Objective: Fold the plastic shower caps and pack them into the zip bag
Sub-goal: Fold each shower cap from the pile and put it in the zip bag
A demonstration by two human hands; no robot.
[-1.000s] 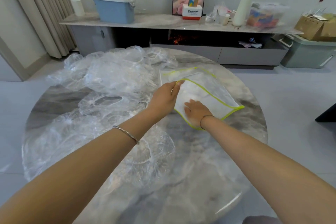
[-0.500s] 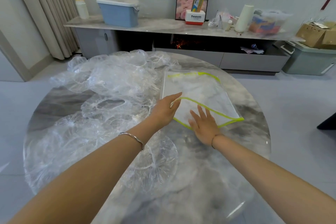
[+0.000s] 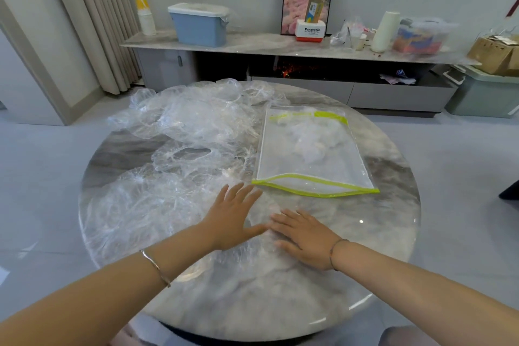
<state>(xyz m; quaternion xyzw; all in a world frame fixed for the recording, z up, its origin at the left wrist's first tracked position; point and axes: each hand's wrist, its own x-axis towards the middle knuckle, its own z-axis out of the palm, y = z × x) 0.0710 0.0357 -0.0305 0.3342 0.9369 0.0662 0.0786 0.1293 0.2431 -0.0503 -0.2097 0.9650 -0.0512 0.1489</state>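
We look down on our round grey marble table [image 3: 390, 222]. Our left hand [image 3: 233, 219] and right hand [image 3: 304, 239] lie flat, fingers straight, side by side on a clear plastic shower cap [image 3: 252, 261] spread at the near side. Just beyond our fingertips lies the clear zip bag with lime-green edging [image 3: 311, 157], some crumpled clear plastic showing inside. To its left sits a loose heap of clear crinkled shower caps [image 3: 182, 129].
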